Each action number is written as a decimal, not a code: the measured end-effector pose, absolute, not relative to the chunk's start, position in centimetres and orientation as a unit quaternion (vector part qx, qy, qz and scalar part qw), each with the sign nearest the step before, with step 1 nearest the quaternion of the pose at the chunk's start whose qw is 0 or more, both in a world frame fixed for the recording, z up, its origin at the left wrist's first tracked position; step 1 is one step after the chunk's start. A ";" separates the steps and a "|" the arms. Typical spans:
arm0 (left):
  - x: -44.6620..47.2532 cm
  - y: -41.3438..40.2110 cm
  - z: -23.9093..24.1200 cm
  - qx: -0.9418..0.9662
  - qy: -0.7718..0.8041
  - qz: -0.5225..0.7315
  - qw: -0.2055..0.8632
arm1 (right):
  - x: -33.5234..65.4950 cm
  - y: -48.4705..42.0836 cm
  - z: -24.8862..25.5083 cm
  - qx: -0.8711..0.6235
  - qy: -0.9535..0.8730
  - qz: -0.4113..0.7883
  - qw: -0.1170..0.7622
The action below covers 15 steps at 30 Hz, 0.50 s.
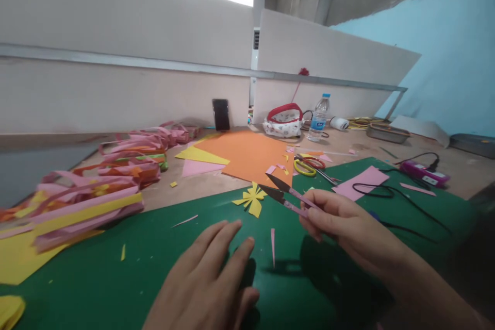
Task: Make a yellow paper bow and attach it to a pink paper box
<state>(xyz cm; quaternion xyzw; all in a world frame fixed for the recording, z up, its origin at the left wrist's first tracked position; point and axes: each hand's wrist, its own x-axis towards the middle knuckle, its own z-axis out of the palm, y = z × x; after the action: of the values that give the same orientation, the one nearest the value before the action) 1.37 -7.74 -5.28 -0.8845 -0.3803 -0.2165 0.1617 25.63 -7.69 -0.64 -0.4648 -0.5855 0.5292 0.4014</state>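
Right hand (pixel 340 219) pinched pink snips (pixel 284 195), blades apart, pointing up-left toward yellow paper flower (pixel 252 199) just past the tips on green mat (pixel 154 252). Left hand (pixel 209 278) flat, empty, fingers spread, nearer me.

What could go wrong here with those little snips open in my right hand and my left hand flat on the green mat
1. The snips in your right hand have open blades; they point away toward the yellow paper cutout, yet your left hand lies close by, so a quick reach across might meet the points.
2. The black cable trails over the green mat beside your right wrist and could snag.
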 end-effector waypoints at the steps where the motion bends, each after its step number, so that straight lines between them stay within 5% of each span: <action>1: 2.1 -7.5 -4.8 -0.891 -0.372 -0.205 0.162 | 25.7 -7.9 -0.4 -0.457 -0.580 0.541 0.403; 6: 5.0 -6.3 -2.9 -0.919 -0.366 -0.123 0.072 | 25.6 -9.0 1.5 -0.388 -0.555 0.632 0.376; 9: 4.8 -6.5 -3.3 -0.927 -0.348 -0.115 0.073 | 26.7 -8.9 3.5 -0.351 -0.537 0.626 0.444; 13: 1.7 -6.6 -5.8 -0.901 -0.313 -0.209 0.216 | 29.3 -7.0 6.0 -0.359 -0.550 0.397 0.642; 15: -0.3 -6.1 -7.2 -0.892 -0.277 -0.257 0.247 | 30.0 -5.6 6.1 -0.431 -0.583 0.285 0.628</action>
<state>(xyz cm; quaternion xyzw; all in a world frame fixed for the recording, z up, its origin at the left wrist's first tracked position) -0.31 -6.12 -7.15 -0.8924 -0.2767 -0.2573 0.2466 29.95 -5.64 6.09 -0.4306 -0.5827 0.2848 0.6276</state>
